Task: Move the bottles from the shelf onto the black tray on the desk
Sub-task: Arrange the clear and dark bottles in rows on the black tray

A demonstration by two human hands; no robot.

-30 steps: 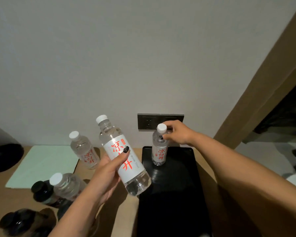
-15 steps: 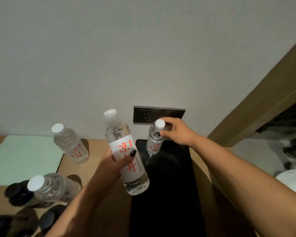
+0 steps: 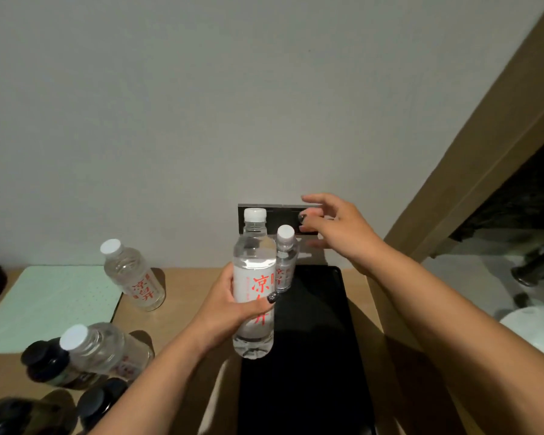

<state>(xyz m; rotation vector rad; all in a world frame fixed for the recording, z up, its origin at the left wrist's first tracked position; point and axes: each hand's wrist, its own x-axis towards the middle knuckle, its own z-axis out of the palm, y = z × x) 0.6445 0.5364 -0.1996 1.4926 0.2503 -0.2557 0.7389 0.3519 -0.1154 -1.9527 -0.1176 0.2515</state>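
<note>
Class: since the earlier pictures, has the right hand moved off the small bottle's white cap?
Yes. The open right hand has lifted off the small clear plastic bottle, rightward across the dark wall socket panel.

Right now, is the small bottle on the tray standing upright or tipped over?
Upright. The small bottle stands at the far end of the tray, white cap on top, with the right hand open beside it, not touching.

The left grip (image 3: pixel 233 304) is wrapped round a large bottle (image 3: pixel 253 296), held upright over the near-left edge of the black tray (image 3: pixel 311 356). Just beyond it a small bottle (image 3: pixel 285 262) stands on the tray's far end. The right grip (image 3: pixel 336 230), fingers spread, hovers just right of that bottle's cap, apart from it. Left of the left grip, two clear bottles (image 3: pixel 132 277) and dark-capped ones (image 3: pixel 47 362) stand on the counter (image 3: pixel 186 287) by a green mat (image 3: pixel 44 306).
</note>
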